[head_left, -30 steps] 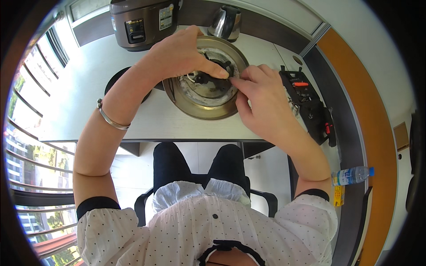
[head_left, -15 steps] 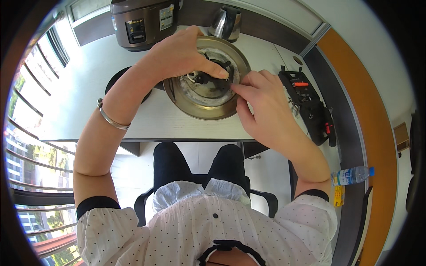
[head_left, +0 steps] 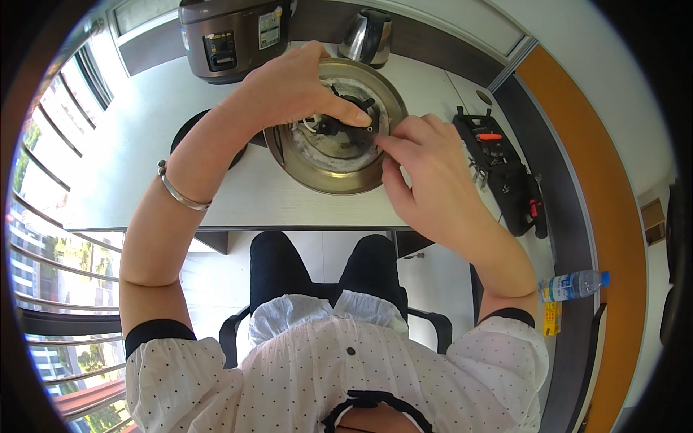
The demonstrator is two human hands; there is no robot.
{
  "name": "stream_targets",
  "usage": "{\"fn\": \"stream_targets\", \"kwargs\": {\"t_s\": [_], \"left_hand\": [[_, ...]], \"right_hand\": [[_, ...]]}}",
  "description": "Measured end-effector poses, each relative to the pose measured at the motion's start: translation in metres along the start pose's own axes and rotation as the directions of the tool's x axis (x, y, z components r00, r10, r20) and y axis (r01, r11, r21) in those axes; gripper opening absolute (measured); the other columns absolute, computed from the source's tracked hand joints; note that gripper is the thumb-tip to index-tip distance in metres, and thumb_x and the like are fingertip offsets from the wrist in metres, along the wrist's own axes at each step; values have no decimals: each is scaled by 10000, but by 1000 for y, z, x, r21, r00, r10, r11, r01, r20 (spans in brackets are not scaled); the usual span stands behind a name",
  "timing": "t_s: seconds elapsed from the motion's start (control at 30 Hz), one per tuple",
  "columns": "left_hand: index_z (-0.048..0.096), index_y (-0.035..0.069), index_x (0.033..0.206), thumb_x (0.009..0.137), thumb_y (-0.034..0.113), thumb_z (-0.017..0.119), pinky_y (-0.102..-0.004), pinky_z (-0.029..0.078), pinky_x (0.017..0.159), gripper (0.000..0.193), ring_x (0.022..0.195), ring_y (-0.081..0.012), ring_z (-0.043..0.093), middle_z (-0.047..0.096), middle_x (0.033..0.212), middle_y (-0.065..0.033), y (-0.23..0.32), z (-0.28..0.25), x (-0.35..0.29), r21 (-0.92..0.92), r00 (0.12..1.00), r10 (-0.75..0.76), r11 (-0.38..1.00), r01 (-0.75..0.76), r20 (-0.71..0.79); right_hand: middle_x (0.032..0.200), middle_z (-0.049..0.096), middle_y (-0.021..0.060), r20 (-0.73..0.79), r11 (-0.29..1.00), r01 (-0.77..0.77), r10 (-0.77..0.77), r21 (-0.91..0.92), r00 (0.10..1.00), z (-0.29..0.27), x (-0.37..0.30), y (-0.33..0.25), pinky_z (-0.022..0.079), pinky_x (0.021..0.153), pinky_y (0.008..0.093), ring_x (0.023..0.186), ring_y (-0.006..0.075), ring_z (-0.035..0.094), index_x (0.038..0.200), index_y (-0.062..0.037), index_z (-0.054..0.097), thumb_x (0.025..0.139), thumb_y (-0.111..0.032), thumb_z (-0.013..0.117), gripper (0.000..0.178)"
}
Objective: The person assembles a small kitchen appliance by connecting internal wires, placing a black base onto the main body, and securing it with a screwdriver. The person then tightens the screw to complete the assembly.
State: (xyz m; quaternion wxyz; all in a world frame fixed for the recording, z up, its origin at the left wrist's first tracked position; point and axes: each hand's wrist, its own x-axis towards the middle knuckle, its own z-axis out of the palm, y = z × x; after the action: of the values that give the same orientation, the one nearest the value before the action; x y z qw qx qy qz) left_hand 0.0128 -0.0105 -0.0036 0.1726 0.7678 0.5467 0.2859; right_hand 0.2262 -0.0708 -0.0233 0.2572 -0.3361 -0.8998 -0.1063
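A round, brass-toned metal body, like the underside of an electric pot, lies on the table before me. In its middle sit a black fitting and a short white wire. My left hand reaches round the far left of the body, thumb pressed on the black fitting and fingers hidden over the far side. At the fitting's right edge, my right hand is closed in a pinch of thumb and forefinger; whatever is between these fingertips is too small or hidden to make out.
A brown rice cooker and a steel kettle stand at the back. An open black tool case with red-handled tools lies to the right. A dark disc is partly behind my left arm. A water bottle is at far right.
Almost nothing differs. My right hand has shifted very slightly at the fitting's edge; my left hand keeps its hold.
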Motion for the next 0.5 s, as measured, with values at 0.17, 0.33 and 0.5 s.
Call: {"fn": "stream_targets", "kwargs": {"t_s": [0.17,0.33,0.5], "left_hand": [[503,-59,1213,532,442,869,-324,449,898,921,1033,-274,600,617,1089,-190,1,1,1,17,1000,7,1000,-7,-4],[508,-57,1213,527,456,865,-323,449,899,928,1036,-274,600,618,1089,-190,1,-1,-1,-3,1000,-3,1000,3,8],[508,-58,1214,525,458,864,-323,449,899,931,1036,-274,601,619,1088,-189,0,0,-1,15,1000,3,1000,-3,-6]], "right_hand": [[868,563,119,-28,999,-13,13,-29,1000,7,3,4,397,783,396,864,284,513,965,38,659,734,-66,627,255],[874,564,119,13,1000,-19,19,-6,1000,4,-1,0,399,781,397,863,285,514,971,40,658,735,-70,628,262],[873,564,119,-19,998,-14,13,-55,1000,3,2,0,400,784,397,862,283,515,976,40,657,736,-76,630,268]]}}
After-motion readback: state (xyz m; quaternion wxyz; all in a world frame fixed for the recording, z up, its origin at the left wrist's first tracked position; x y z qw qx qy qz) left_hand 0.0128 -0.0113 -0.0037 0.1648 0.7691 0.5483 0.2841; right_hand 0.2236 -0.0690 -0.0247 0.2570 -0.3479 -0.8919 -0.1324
